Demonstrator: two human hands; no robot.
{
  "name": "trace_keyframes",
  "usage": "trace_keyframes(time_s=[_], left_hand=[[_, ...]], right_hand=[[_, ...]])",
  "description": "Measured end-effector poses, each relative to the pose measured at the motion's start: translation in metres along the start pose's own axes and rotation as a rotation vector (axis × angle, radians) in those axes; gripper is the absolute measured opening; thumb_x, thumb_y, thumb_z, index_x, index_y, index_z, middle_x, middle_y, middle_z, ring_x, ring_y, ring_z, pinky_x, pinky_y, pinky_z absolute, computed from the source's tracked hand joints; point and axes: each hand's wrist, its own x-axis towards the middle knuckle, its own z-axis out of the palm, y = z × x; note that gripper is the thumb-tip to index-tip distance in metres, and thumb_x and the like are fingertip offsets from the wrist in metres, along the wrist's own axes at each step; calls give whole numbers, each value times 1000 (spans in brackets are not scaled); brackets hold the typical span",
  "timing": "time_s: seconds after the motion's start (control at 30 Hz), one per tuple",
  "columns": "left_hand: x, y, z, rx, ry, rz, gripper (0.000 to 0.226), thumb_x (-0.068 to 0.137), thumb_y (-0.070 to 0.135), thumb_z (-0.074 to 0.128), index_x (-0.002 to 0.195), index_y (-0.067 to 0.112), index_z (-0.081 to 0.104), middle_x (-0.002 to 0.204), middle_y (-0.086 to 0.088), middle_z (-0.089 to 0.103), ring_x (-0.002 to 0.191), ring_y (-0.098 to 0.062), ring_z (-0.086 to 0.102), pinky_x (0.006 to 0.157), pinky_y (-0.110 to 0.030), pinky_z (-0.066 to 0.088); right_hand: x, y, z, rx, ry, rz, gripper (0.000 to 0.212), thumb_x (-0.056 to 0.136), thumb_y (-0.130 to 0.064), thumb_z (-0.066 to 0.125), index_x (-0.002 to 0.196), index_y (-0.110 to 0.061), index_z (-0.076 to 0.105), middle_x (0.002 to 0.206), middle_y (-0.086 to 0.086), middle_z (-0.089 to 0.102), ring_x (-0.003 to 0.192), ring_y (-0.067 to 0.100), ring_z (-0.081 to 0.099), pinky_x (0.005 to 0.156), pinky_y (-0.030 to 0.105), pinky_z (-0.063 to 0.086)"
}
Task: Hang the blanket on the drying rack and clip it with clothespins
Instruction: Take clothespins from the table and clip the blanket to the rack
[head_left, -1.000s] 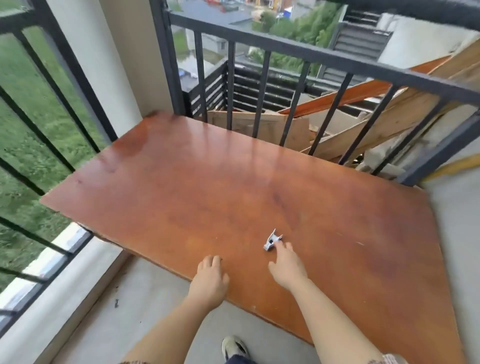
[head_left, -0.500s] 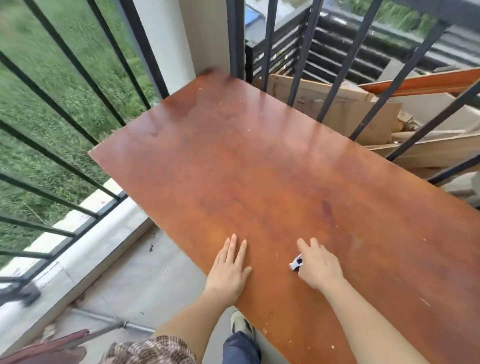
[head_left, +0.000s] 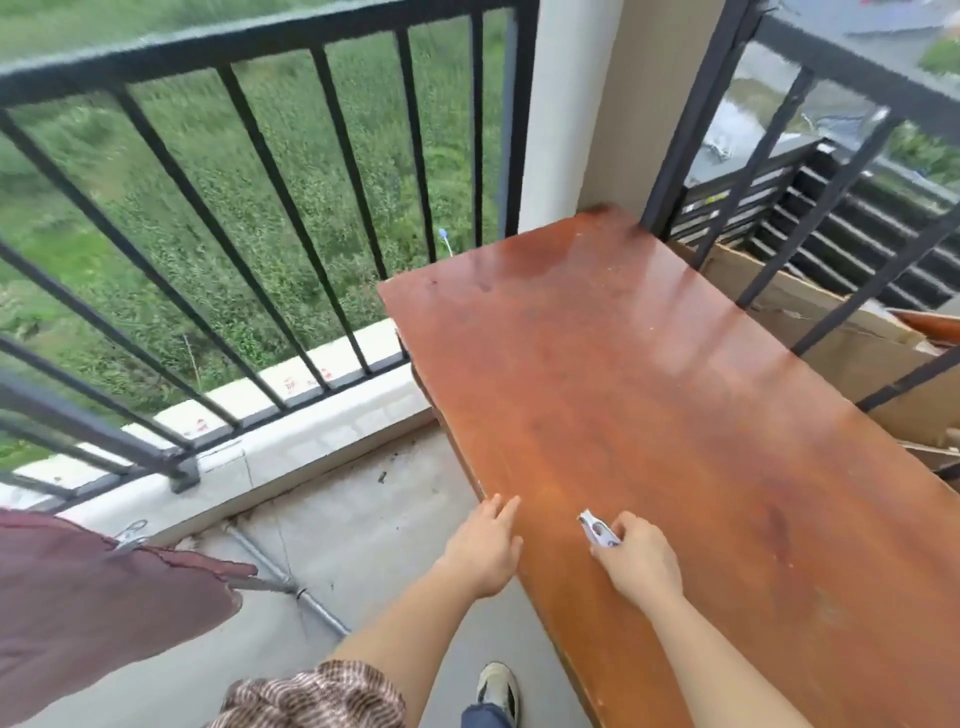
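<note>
A small metal clothespin is being pinched in the curled right hand, lower centre over the wooden tabletop. The left hand is being rested flat and empty on the edge. The blanket, lower left, is already clipped once; it is being judged soft and heavy, best gripped along its top hem.

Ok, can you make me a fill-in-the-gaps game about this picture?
1. The right hand holds a silver ____ in its grip.
2. The left hand rests at the edge of the brown ____.
3. Another clip already pins the dark red ____ at the lower left.
4. Beyond the black railing grows green ____.

Missing words: clothespin; table; blanket; grass
</note>
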Motion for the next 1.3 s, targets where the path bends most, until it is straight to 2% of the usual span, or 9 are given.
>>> trace_keyframes(time_s=[0.17, 0.3, 0.53, 0.6, 0.77, 0.93, 1.1, 1.23, 1.3], left_hand=[[-56, -93, -32, -113, 153, -195, 51, 98, 27, 34, 147, 16, 25, 152, -7, 30, 137, -28, 31, 109, -38, 30], [-120, -183, -54, -182, 279, -331, 47, 98, 30, 35, 144, 21, 33, 146, -8, 39, 135, -27, 34, 107, -39, 34], [-272, -356, -67, -387, 463, -501, 34, 92, 21, 46, 124, 15, 58, 127, -10, 59, 120, -30, 53, 95, -32, 43], [-323, -405, -69, -462, 514, -547, 33, 93, 19, 47, 123, 13, 58, 127, -10, 60, 119, -29, 54, 95, -31, 43], [-434, -528, -74, -640, 688, -728, 28, 89, 18, 54, 115, 13, 63, 118, -11, 66, 108, -28, 60, 87, -30, 48], [-530, -631, -86, -788, 882, -835, 27, 91, 14, 50, 115, 11, 64, 122, -10, 64, 114, -27, 58, 94, -29, 44], [-615, -731, -105, -801, 991, -893, 31, 96, 15, 42, 113, 8, 67, 124, -9, 63, 114, -27, 57, 100, -33, 42], [-685, -817, -123, -1076, 1157, -956, 28, 94, 15, 48, 106, -2, 67, 113, -17, 66, 97, -28, 59, 89, -35, 46], [-725, -856, -125, -1270, 1250, -952, 24, 92, 13, 53, 103, -3, 67, 100, -15, 68, 81, -23, 59, 71, -29, 45]], right_hand=[[-32, -103, 46, 50, -91, -205, 22, 78, -34, 66, 70, -19, 51, 71, 1, 58, 77, 30, 59, 53, 30, 34], [-81, -193, 97, 68, -184, -356, 15, 70, -25, 74, 75, -19, 62, 79, 1, 65, 76, 22, 60, 60, 29, 40], [-205, -342, 229, -3, -396, -571, 33, 57, -18, 79, 60, -18, 46, 62, 0, 54, 59, 18, 49, 55, 31, 40], [-239, -385, 273, -22, -428, -630, 27, 52, -22, 73, 68, -18, 52, 70, 5, 63, 65, 24, 59, 61, 34, 50], [-351, -497, 358, 28, -617, -762, 66, 56, -12, 82, 115, -13, 53, 87, 14, 68, 69, 25, 63, 66, 38, 55], [-476, -601, 428, -73, -783, -994, 42, 78, -9, 75, 115, -10, 55, 73, 6, 65, 56, 18, 60, 54, 27, 52], [-576, -686, 513, -128, -811, -1141, 19, 85, -30, 66, 96, -17, 58, 86, 7, 71, 78, 23, 70, 75, 41, 58], [-657, -750, 583, -166, -824, -1285, 26, 81, -28, 71, 94, -7, 63, 93, 17, 69, 77, 27, 63, 73, 37, 54], [-701, -779, 615, -168, -856, -1377, 29, 80, -30, 72, 90, -3, 65, 89, 21, 68, 68, 21, 56, 64, 33, 47]])
